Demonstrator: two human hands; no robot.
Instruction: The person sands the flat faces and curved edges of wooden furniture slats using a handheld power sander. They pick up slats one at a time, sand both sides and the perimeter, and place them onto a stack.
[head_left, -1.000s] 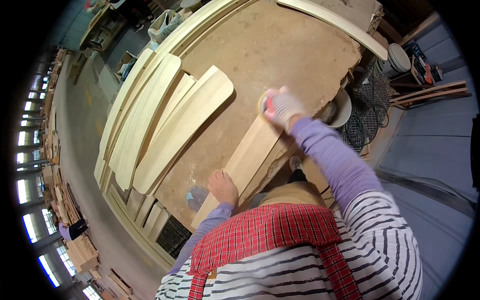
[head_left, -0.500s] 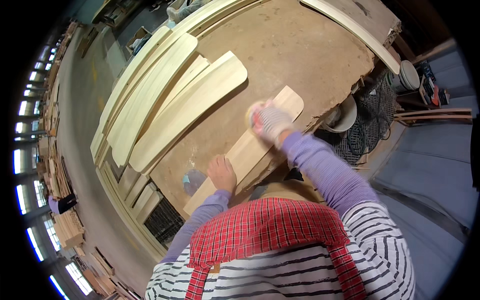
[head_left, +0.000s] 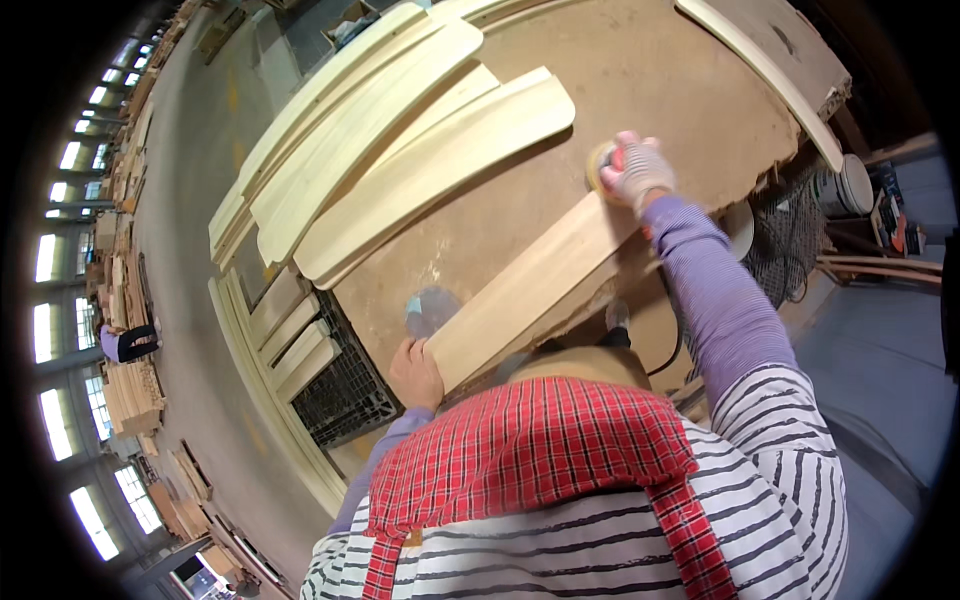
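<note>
A long pale wooden board [head_left: 535, 285] lies slantwise on the worktable beside its near edge. My left hand [head_left: 415, 375], bare, holds the board's near left end, its fingers bent around the corner. My right hand [head_left: 640, 172], in a striped glove, is closed over a small round power sander [head_left: 602, 170] with red on its body and a yellowish rim. The sander sits at the board's far right end, which it and the hand partly cover. A round greyish-blue disc [head_left: 432, 312] lies on the table near my left hand.
Several curved pale boards [head_left: 440, 175] are piled on the brown worktable [head_left: 650, 75] at the far left. A long narrow strip [head_left: 765, 80] lies along its far right. The table's right edge is ragged. A black crate [head_left: 345, 390] stands lower left; a white bucket [head_left: 853, 185] stands right.
My right hand has moved the sander along the board to its far right end. My left hand has shifted to the board's near end. The whole view has turned somewhat.
</note>
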